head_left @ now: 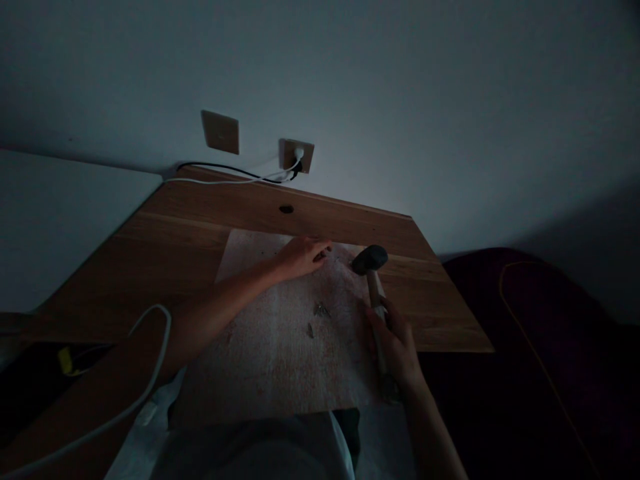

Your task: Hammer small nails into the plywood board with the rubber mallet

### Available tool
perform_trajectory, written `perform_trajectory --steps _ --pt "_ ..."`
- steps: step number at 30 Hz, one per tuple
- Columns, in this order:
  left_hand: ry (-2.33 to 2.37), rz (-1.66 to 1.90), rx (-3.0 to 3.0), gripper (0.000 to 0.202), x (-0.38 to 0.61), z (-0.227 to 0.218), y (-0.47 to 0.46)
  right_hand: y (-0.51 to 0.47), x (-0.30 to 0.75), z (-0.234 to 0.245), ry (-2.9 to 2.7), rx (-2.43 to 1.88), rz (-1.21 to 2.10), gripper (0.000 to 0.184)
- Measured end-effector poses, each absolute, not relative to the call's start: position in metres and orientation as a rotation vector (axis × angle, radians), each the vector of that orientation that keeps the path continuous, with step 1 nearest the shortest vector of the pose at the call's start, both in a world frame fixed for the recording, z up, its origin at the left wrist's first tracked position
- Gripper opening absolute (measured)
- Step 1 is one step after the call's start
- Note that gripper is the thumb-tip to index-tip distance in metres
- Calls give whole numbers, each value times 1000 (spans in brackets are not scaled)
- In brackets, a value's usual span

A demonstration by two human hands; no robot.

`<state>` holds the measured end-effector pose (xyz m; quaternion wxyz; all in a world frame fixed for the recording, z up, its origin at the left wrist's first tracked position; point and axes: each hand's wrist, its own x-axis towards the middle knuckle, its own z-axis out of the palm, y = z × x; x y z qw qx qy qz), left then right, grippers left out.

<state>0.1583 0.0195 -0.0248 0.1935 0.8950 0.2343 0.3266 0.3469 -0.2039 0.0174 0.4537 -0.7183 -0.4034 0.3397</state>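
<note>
My right hand (399, 347) is wrapped round the pale handle of a mallet (370, 260) with a dark head. The mallet's head is up near the far right corner of a worn, whitish board (280, 360). At the board's far edge my left hand (307, 256) has its fingers curled in a pinch. Whatever they may hold is too dark and small to make out. Several small metal fasteners (321, 309) lie loose on the middle of the board, with another fastener (311, 331) nearer to me.
The board rests on a wooden desk (440, 307) against a wall. A cable hole (286, 209) lies behind the board. Plugs sit in a wall socket (299, 155), with black and white cables running left. A white cable (163, 353) loops across my left arm. The room is dim.
</note>
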Motion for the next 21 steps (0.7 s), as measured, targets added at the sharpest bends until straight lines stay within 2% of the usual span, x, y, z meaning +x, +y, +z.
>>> perform_trajectory --steps 21 --pt "648 879 2633 23 158 -28 23 -204 346 18 -1001 -1767 876 75"
